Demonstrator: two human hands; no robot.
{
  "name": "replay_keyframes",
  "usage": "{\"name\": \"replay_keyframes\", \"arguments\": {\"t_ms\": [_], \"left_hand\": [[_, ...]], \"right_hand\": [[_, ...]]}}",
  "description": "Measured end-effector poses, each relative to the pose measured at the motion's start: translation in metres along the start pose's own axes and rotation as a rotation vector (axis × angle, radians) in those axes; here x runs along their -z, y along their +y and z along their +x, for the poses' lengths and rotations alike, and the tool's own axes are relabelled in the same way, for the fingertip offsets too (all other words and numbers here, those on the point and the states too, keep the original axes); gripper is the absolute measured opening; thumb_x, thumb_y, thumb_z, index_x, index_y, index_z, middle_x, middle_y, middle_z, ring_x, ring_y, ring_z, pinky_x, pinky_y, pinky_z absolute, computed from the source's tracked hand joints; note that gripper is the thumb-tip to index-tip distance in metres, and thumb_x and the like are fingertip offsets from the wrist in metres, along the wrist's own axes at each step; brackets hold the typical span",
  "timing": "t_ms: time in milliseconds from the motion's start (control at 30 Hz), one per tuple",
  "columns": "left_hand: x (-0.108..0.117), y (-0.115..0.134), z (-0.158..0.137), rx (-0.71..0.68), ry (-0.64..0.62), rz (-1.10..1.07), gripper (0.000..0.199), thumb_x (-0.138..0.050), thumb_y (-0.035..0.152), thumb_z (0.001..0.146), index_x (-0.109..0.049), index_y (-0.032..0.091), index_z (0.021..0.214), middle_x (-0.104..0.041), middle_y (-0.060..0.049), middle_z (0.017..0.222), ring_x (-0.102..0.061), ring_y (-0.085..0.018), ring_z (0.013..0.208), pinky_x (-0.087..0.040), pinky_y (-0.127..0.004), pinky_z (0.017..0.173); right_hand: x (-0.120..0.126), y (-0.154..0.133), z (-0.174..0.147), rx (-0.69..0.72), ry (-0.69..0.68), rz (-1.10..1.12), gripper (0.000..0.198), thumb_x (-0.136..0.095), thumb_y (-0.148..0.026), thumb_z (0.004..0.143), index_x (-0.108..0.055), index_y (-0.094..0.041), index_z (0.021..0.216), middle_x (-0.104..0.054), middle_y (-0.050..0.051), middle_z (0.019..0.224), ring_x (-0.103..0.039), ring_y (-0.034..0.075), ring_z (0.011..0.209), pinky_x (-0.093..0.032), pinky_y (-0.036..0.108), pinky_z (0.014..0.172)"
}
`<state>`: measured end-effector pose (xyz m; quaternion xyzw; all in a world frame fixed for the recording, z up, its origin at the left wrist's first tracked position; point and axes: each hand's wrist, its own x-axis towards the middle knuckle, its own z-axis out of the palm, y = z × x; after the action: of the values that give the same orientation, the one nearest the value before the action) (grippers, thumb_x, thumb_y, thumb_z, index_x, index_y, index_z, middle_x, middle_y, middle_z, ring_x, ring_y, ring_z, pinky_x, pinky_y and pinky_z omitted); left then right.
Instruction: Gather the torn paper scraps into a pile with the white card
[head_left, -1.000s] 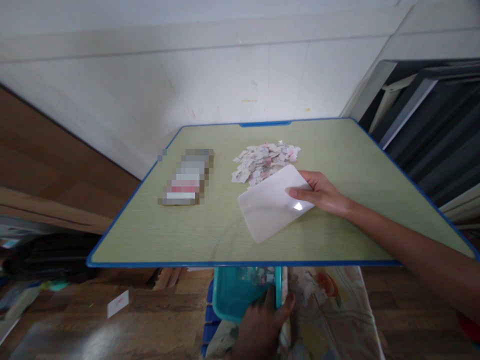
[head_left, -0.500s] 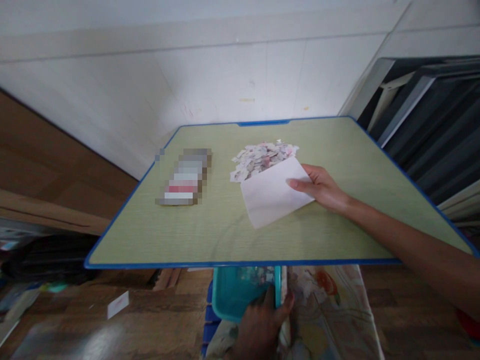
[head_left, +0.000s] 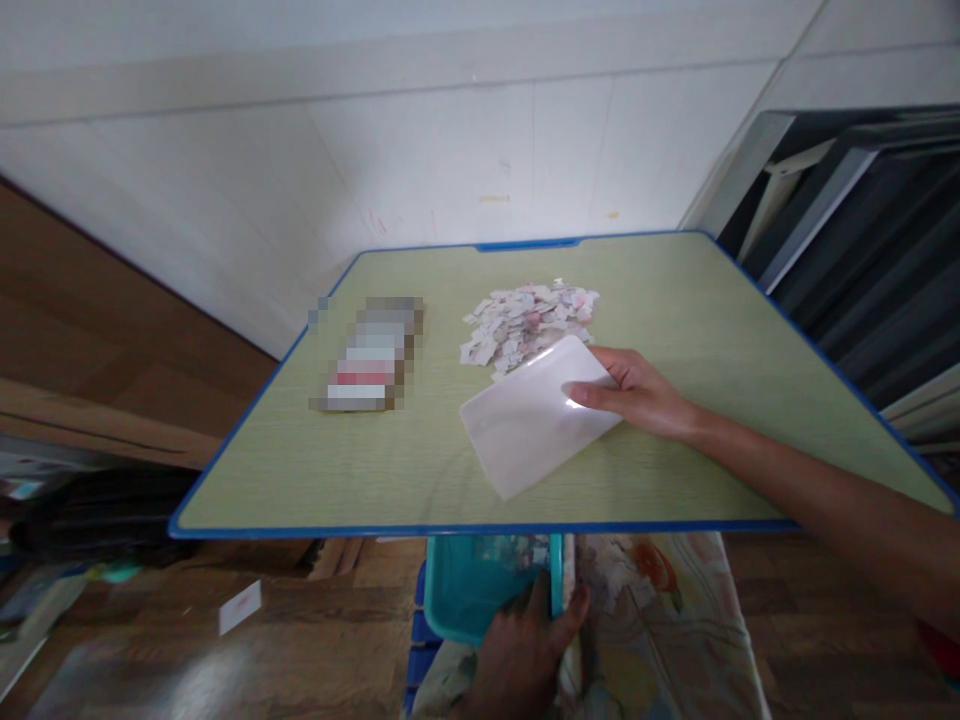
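Observation:
My right hand (head_left: 637, 393) grips a stiff, glossy white sheet (head_left: 517, 425) by its right side, thumb on top and the other fingers mostly hidden beneath. The sheet is tilted over the table, just in front of a loose pile of torn paper scraps (head_left: 529, 320). Below the table's front edge, my left hand (head_left: 517, 650) is at the near right rim of a teal plastic bin (head_left: 461, 590), thumb outside and fingers inside, closed on the rim. Some small scraps show inside the bin, partly hidden by the tabletop.
A blue-edged pale green table (head_left: 300, 470) stands against a white wall (head_left: 450, 160). A pixelated flat item (head_left: 367, 360) lies on its left part. Patterned cloth (head_left: 660, 620) is below at the right. Dark panels (head_left: 885, 220) lean at the right; a paper piece (head_left: 241, 607) lies on the floor.
My right hand has drawn the white sheet slightly toward me and to the left, away from the scraps; more of the pile's front shows. My left hand stays at the bin.

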<state>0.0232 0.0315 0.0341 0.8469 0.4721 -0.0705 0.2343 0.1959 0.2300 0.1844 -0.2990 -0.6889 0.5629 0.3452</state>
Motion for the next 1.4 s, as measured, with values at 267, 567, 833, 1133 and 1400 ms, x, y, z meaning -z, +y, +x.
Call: {"name": "replay_keyframes", "arguments": {"t_ms": [267,567,833,1133,1400], "left_hand": [[0.0,0.001,0.0,0.008,-0.008,0.029,0.079,-0.047,0.009,0.062,-0.005,0.036,0.123,-0.037,-0.014,0.117,-0.049,-0.026,0.092,-0.045,-0.038,0.069],[0.002,0.002,0.0,0.028,-0.017,0.031,0.076,-0.047,0.012,0.064,-0.007,0.037,0.123,-0.038,-0.014,0.117,-0.05,-0.027,0.091,-0.045,-0.038,0.069],[0.002,0.002,0.0,0.035,-0.025,0.04,0.073,-0.044,0.01,0.065,-0.008,0.037,0.123,-0.037,-0.013,0.117,-0.048,-0.025,0.093,-0.044,-0.038,0.07],[-0.001,0.001,0.0,0.035,0.002,0.041,0.073,-0.044,0.011,0.066,-0.006,0.038,0.123,-0.038,-0.012,0.116,-0.049,-0.025,0.09,-0.045,-0.038,0.066],[-0.002,0.001,0.0,0.034,-0.004,0.026,0.077,-0.048,0.012,0.061,-0.009,0.036,0.123,-0.038,-0.012,0.116,-0.048,-0.026,0.091,-0.045,-0.038,0.068]], "right_hand": [[0.002,0.001,0.003,0.033,0.068,-0.116,0.025,-0.053,-0.03,0.072,-0.057,-0.013,0.09,-0.058,0.003,0.086,-0.053,0.013,0.074,-0.041,0.021,0.064],[-0.002,-0.001,0.002,0.027,0.023,-0.104,0.026,-0.053,-0.031,0.072,-0.056,-0.014,0.092,-0.058,0.003,0.088,-0.053,0.013,0.077,-0.042,0.022,0.065],[-0.003,0.002,0.002,0.014,0.063,-0.097,0.028,-0.052,-0.033,0.072,-0.056,-0.014,0.092,-0.058,0.003,0.086,-0.053,0.013,0.075,-0.042,0.022,0.063],[-0.007,-0.001,0.001,0.011,0.002,-0.088,0.028,-0.052,-0.032,0.073,-0.055,-0.016,0.096,-0.058,0.003,0.092,-0.054,0.013,0.079,-0.043,0.022,0.064],[-0.01,-0.001,0.0,-0.005,-0.019,-0.011,0.028,-0.053,-0.031,0.072,-0.055,-0.016,0.095,-0.059,0.003,0.09,-0.055,0.013,0.076,-0.045,0.023,0.065]]}}
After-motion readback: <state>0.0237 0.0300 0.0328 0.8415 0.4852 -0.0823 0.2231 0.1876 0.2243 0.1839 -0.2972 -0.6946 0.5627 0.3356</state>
